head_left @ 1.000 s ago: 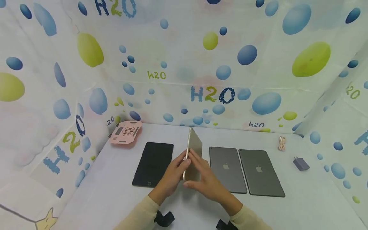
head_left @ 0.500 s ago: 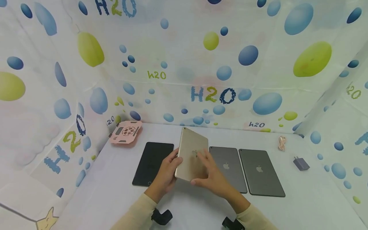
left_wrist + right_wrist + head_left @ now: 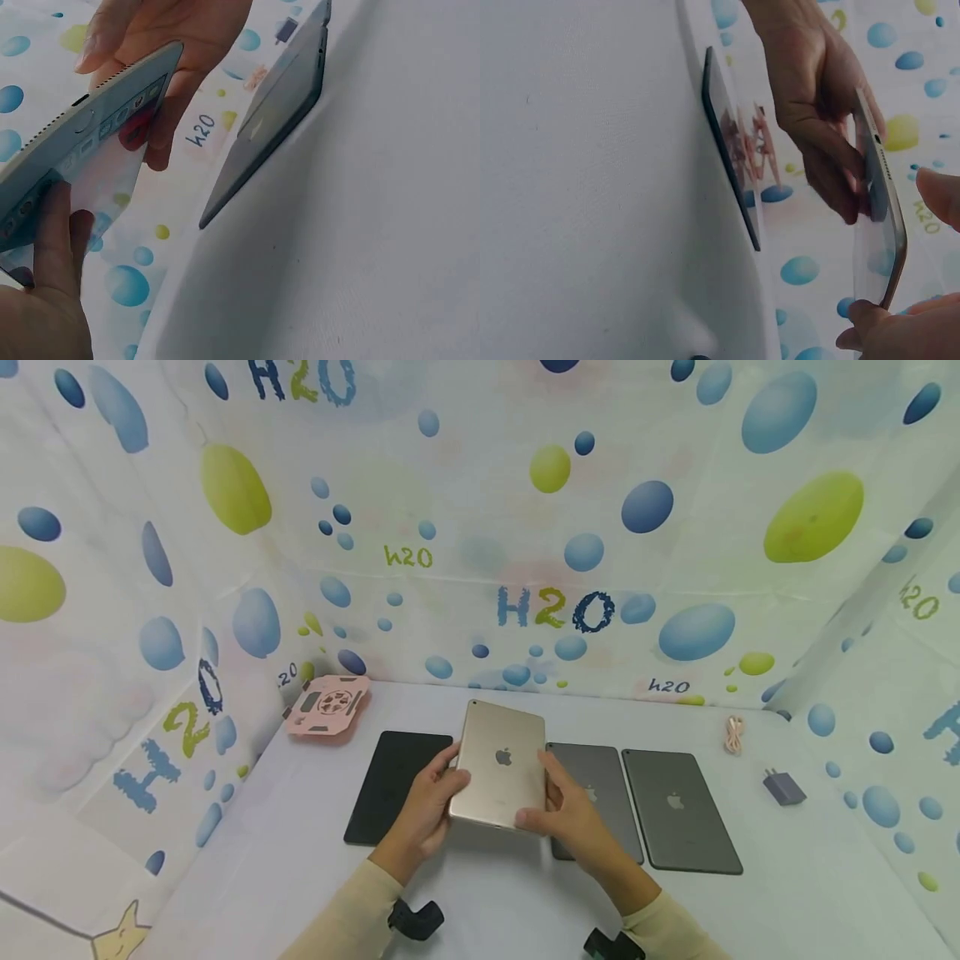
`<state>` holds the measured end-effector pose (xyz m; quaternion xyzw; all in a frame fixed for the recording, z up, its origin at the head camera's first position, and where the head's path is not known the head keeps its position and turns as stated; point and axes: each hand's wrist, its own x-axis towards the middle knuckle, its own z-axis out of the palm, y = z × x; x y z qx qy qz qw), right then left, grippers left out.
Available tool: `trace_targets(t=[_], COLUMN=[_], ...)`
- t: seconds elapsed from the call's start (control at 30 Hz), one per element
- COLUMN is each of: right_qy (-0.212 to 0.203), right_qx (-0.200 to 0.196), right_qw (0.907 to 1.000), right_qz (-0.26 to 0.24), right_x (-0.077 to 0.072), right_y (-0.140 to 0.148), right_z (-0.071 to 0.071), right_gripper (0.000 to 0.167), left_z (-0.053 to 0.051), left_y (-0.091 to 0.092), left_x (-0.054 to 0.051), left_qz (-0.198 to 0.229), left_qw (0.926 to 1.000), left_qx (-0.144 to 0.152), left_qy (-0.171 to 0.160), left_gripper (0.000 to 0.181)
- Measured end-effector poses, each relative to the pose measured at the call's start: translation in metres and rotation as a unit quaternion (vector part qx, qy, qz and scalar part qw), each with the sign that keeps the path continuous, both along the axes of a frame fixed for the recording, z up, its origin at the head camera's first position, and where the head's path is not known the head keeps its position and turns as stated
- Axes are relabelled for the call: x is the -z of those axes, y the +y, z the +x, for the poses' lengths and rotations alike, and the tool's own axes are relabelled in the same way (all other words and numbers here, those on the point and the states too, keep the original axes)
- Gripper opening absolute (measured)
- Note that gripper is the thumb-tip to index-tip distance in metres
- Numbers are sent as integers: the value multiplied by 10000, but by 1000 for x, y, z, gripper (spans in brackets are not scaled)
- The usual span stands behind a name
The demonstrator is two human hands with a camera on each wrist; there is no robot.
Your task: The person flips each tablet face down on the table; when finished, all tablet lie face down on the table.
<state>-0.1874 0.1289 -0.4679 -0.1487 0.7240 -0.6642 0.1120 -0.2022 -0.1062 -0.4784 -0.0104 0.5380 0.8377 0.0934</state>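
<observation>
Where the left hand [image 3: 420, 814] grips, its thumb lies on the back of a slim gold metal tablet with a dark apple mark [image 3: 501, 781], and its other fingers are laid behind, on the glass of the front side. The right hand [image 3: 573, 818] pinches the same tablet near its lower right corner, with the thumb upon the gold back and the other fingers at the long edge and behind it. So the gold tablet is up in the air over the middle of the white worktop [image 3: 480, 902], tilted, its back turned to the head camera; the left wrist view shows a row of icons on its screen.

Toward the left edge of the worktop lies a black tablet with its glass upward [image 3: 390, 777], partly covered by the left hand. On the right half lie a dark grey metal tablet with an apple mark [image 3: 588, 768], partly hidden by the right hand, and, just beside it, a second dark grey metal tablet [image 3: 682, 818].

Farther out, a pink flat device with a round grille [image 3: 327, 706] is at the far left corner. Near the far right corner rests a bundled pale pink cable [image 3: 734, 735], and a purple-grey plug charger [image 3: 784, 787] lies closer to the right edge.
</observation>
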Motion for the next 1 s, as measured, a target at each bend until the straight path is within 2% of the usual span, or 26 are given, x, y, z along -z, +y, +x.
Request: trace_targets(t=[0.1,0.17,0.23,0.3,0.43,0.5,0.6,0.7,0.77,0.87,1.0], right_qy=[-42,-35,-61,-67,-47,-46,-156,-328,-352,-445,-610], right_qx=[69,99,130,127,201,267,385,487,546,583,566], right_qw=[10000,9999,9998,9996,9980,9961,9924,9914,9911,9905,9896], right_qz=[-4,51,137,256,591,840,1155,1169,1162,1160,1172], right_x=[1,2,3,3,4,5,7,10,11,13,16], right_y=[0,1,1,2,1,-1,-3,-6,-8,-10,-12], right_z=[-1,-1,-2,-3,-6,-7,-8,-10,-12,-13,-16], right_gripper=[110,110,109,108,106,104,101,99,99,99,99], left_z=[-1,-1,-2,-2,-2,-2,-2,-2,-2,-2,-3], left_y=[0,-1,-2,-3,-5,-5,-4,-2,-1,-1,-1], left_x=[1,2,3,3,5,7,9,11,11,12,14], left_qz=[-438,-880,-1402,-1977,-2963,-3317,-3893,-4420,-4708,-5045,-5417], left_qw=[9989,9958,9897,9798,9547,9428,9192,8931,8773,8580,8340], left_qx=[-134,-224,-280,-297,-237,-216,-253,-338,-403,-417,-285], left_qy=[-77,-98,-84,-40,122,244,529,765,842,878,1004], left_gripper=[62,61,60,59,56,54,52,51,49,44,20])
